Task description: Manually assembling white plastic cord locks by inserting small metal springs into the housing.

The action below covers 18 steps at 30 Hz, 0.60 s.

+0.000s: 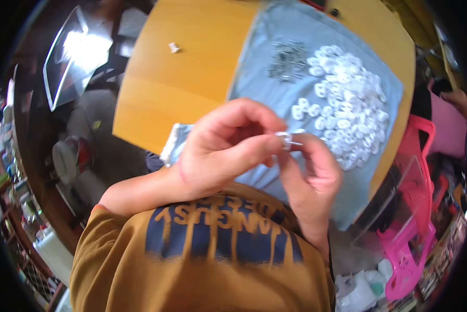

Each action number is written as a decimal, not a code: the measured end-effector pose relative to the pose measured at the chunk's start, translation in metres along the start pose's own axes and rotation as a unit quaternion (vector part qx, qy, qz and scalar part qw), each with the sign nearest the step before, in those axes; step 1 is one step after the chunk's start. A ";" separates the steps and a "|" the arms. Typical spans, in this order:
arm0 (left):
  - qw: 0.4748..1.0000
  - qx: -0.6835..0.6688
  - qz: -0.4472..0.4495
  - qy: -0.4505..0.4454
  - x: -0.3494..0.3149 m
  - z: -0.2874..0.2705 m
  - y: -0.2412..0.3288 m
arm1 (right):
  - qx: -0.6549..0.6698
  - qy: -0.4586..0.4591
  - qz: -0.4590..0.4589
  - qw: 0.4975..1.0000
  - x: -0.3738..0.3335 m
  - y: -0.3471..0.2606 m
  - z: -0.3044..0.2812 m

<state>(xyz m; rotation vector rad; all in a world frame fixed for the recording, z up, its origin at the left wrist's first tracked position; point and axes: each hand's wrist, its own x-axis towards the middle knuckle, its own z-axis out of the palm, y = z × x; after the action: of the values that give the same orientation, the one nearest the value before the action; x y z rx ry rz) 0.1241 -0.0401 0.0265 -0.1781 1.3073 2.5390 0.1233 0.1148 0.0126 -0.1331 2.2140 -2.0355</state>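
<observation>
My left hand (220, 151) and my right hand (311, 174) meet in front of my chest, fingertips pinched together on one small white plastic piece (285, 139) with a thin metal part sticking out of it. Both hands hover above the near edge of a grey-blue cloth (275, 57) spread on a round wooden table (186, 78). On the cloth lies a heap of several similar white plastic pieces (347, 99). Beside it, further from me, is a small pile of grey metal clips (287, 61).
A single white piece (174, 48) lies alone on the bare wood at the far left. A pink plastic chair (415, 208) stands to my right, a clear plastic sheet (75, 54) leans at the upper left. Cluttered shelves line the left rim.
</observation>
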 end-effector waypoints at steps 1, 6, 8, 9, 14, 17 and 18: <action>1.000 0.018 0.008 -0.012 -0.001 -0.003 -0.004 | -0.004 -0.008 -0.009 1.000 0.001 0.001 -0.002; 0.997 0.061 0.027 0.040 0.000 0.000 -0.009 | 0.050 -0.056 -0.016 0.997 0.006 0.001 -0.009; 0.997 0.067 0.024 0.039 0.002 0.000 -0.009 | 0.066 -0.067 -0.035 0.995 0.008 0.005 -0.010; 0.997 0.063 0.019 0.036 0.004 0.000 -0.011 | 0.077 -0.061 -0.040 0.994 0.007 0.006 -0.011; 0.998 0.050 0.008 0.043 0.002 0.004 -0.015 | 0.136 -0.049 -0.058 0.988 0.003 0.013 -0.009; 0.998 0.041 -0.001 0.043 0.001 0.005 -0.017 | 0.144 -0.049 -0.041 0.987 0.000 0.014 -0.013; 0.998 0.041 -0.002 0.040 0.002 0.007 -0.017 | 0.141 -0.047 -0.036 0.988 -0.001 0.014 -0.014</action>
<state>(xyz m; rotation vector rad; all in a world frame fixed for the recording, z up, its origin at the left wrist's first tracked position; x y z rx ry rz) 0.1277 -0.0250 0.0172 -0.2683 1.4365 2.4929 0.1221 0.1298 -0.0001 -0.2747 1.8705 -2.3025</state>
